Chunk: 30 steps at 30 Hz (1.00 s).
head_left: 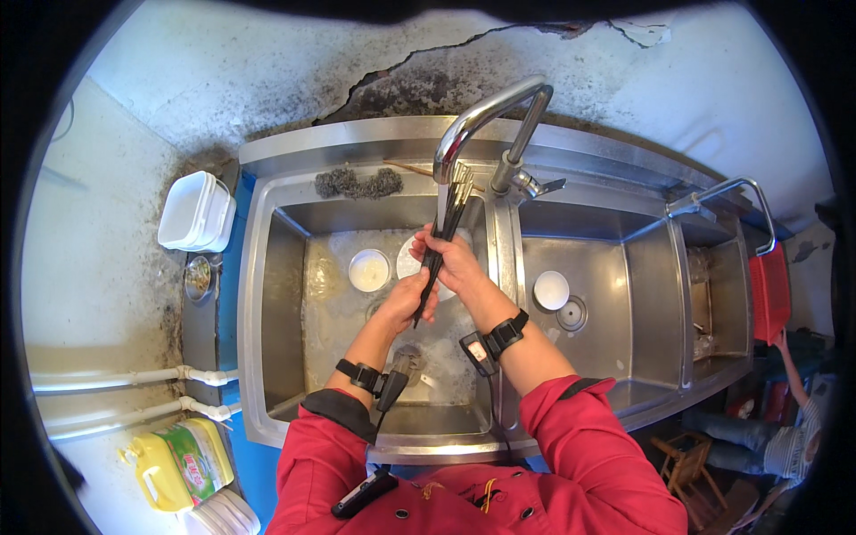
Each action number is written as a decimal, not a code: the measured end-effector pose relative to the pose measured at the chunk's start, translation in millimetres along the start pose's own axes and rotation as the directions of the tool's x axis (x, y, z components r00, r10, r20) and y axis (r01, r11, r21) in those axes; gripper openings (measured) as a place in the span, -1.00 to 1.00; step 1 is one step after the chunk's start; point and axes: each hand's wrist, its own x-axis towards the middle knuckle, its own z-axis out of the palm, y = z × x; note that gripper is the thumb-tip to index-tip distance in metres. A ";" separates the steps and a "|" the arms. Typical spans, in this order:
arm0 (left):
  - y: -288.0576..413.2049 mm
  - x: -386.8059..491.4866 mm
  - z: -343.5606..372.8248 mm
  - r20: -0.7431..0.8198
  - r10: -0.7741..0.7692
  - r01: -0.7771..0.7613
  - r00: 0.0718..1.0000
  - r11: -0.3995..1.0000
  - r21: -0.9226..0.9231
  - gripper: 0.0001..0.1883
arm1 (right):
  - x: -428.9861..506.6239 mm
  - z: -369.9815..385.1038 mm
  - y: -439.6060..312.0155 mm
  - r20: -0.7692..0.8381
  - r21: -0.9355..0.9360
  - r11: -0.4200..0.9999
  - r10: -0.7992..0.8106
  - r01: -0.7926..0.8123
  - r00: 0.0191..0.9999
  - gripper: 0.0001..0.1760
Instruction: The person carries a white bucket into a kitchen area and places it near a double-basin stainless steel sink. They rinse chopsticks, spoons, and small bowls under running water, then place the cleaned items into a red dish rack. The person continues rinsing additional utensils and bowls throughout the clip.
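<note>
My left hand (405, 298) and my right hand (452, 255) both grip a bundle of dark chopsticks (447, 226) with pale ends, over the left basin of a stainless steel sink (284, 304). The pale ends point up under the mouth of a chrome faucet (447, 150), where a stream of water seems to run along them. In the basin below lie a white bowl (370, 270) with cloudy liquid and a white plate (406, 257), partly hidden by my hands. Suds and a blurred, see-through object (409, 361) are near my left wrist.
Steel wool scourers (359, 183) and a thin wooden stick (409, 167) lie on the back ledge. A white bowl (552, 290) sits in the middle basin by the drain. White tubs (194, 210) and a yellow jug (177, 465) are at left. Another person's hand (780, 340) touches a red basket (769, 294).
</note>
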 end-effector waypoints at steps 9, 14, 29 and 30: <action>5.1 11.0 -1.7 0.024 0.065 -0.068 0.998 0.992 0.108 -0.75 | 3.8 2.1 -19.8 -0.046 -0.030 0.999 0.022 -0.023 0.999 -0.71; 6.8 16.9 2.1 -0.082 -0.011 0.023 0.997 0.990 0.141 -0.68 | 5.9 -5.2 -17.6 0.003 -0.054 0.998 0.042 -0.042 0.999 -0.73; -1.9 28.6 12.5 -0.017 0.150 -0.141 0.989 0.959 0.246 -0.72 | -4.8 4.8 -27.8 -0.047 -0.146 0.989 -0.020 0.013 0.999 -0.86; 0.6 27.3 11.3 0.016 0.113 -0.114 0.993 0.973 0.202 -0.68 | -5.1 4.7 -28.4 -0.041 -0.091 0.996 0.006 -0.010 0.999 -0.86</action>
